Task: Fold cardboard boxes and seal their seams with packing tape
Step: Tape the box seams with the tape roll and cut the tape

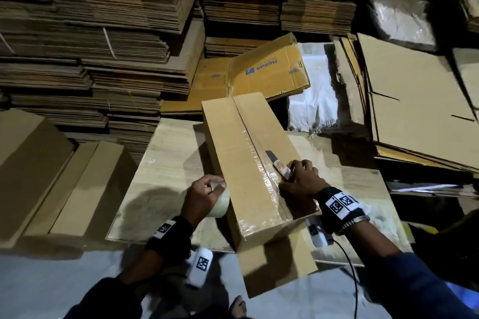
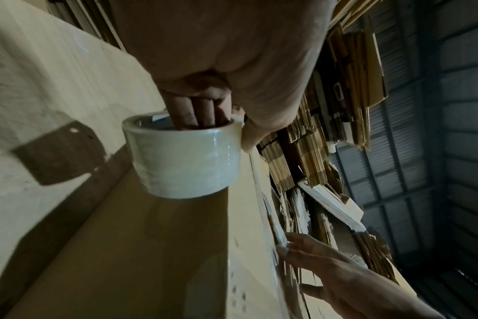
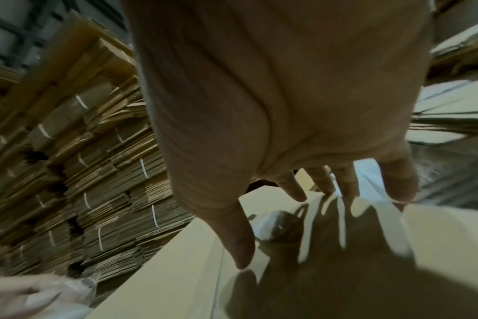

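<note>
Beside the box (image 1: 248,163), left fingers (image 2: 197,112) grip tape roll (image 2: 183,159); right fingers' (image 3: 295,187) hold unclear

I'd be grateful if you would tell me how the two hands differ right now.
The left hand grips the tape roll beside the box, fingers curled through its core; the right hand spreads its fingers on the box's taped seam beside the cutter. Both wear black wrist straps.

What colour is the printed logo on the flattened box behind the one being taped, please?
Blue, on yellowish-tan cardboard: the logo on the flattened box shows best in the head view.
</note>
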{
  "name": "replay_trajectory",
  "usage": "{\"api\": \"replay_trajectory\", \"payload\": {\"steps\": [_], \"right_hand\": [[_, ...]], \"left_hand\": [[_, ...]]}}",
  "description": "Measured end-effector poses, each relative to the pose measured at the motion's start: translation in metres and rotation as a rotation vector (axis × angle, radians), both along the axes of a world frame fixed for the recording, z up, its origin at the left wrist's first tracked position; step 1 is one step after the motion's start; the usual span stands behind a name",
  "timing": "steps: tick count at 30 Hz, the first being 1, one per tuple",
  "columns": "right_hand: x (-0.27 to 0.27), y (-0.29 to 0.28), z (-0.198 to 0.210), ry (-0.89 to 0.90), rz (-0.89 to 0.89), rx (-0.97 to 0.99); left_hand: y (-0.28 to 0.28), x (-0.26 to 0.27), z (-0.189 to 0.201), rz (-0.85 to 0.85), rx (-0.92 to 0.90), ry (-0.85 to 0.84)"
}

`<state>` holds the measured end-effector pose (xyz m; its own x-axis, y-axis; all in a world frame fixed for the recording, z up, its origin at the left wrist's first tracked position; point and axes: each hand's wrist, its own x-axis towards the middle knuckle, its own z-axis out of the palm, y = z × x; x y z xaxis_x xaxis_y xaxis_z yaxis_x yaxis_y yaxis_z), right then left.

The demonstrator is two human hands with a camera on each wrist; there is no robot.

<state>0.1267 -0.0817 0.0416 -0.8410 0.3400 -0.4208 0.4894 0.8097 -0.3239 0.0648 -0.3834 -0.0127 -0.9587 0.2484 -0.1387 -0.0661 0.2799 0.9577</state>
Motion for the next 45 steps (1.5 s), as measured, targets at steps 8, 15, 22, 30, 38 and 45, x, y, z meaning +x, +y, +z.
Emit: {"api": "replay_trajectory", "payload": {"steps": [8, 15, 22, 30, 38, 45], "right_hand": [[-0.054, -0.064, 0.063, 0.321, 0.131, -0.428], [-0.096, -0.101, 0.076, 0.598, 0.166, -0.71], [-0.129, -0.093, 0.066, 0.732, -0.071, -0.73], [-0.2, -0.088, 0.045, 0.771, -0.292, -0.638], [-0.248, -0.092, 0.044, 0.735, -0.512, -0.849], [-0.299, -0.042, 0.039, 0.76, -0.679, -0.842]], "left_hand": [[-0.008, -0.038, 0.075, -0.152, 0.182, -0.101], [0.007, -0.08, 0.115, -0.377, 0.208, -0.116], [0.02, -0.13, 0.105, -0.466, 0.163, -0.178], [0.025, -0.208, 0.095, -0.491, 0.086, -0.135], [0.016, -0.259, 0.105, -0.592, 0.097, -0.034], [0.005, -0.327, 0.112, -0.441, -0.223, 0.2]]}}
